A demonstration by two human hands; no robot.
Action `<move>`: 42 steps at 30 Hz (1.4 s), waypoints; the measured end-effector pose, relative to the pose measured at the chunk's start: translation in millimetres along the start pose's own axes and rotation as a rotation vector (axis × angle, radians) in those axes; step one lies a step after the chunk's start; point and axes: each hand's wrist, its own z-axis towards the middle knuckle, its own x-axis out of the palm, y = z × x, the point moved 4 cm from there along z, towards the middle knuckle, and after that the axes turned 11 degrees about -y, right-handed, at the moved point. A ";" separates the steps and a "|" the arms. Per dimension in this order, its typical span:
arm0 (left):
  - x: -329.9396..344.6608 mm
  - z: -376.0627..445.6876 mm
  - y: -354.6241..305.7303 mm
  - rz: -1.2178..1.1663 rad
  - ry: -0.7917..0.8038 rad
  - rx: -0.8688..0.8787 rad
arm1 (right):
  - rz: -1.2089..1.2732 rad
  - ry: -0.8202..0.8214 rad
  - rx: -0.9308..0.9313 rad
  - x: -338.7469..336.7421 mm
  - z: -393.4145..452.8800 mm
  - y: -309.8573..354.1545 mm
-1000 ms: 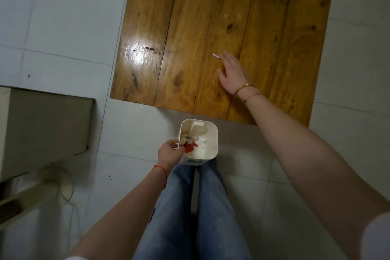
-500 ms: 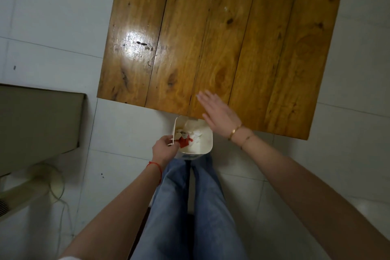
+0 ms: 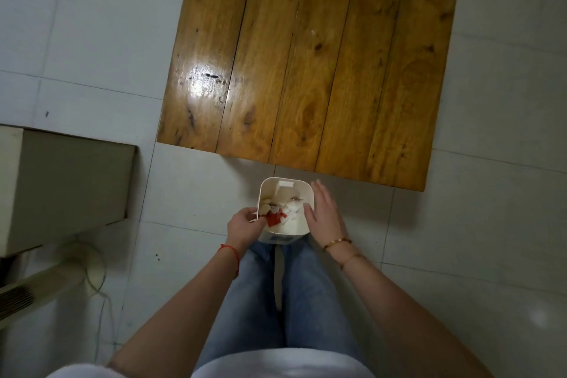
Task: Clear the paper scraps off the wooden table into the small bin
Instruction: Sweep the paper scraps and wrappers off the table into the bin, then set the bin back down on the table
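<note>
The small white bin (image 3: 277, 187) hangs over the tiled floor just below the near edge of the wooden table (image 3: 306, 64). White and red paper scraps (image 3: 276, 214) lie inside it. My left hand (image 3: 245, 225) grips the bin's left rim. On the bin's right side rests my right hand (image 3: 322, 213), flat with fingers straight and nothing in it. The table's planks show only a tiny pale speck (image 3: 313, 31) near the middle.
A beige box-like unit (image 3: 61, 181) stands at the left, with a cable (image 3: 98, 273) looped on the floor beneath it. My legs in blue jeans (image 3: 276, 301) are under the bin. Grey floor tiles surround the table.
My right hand slid a small scrap across the table to its near edge, then came off the table down to the bin's right side. The bin stayed in my left hand.
</note>
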 end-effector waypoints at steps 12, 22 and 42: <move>-27.5 -76.9 -42.4 -0.111 -0.068 0.172 | 0.245 0.096 0.245 -62.5 -40.3 6.6; -67.4 -82.1 -123.7 -0.107 -0.059 0.346 | 0.354 0.013 0.195 -122.3 9.5 64.0; -141.5 68.9 -321.9 0.006 0.120 0.488 | 0.282 -0.077 0.272 -148.0 221.2 175.4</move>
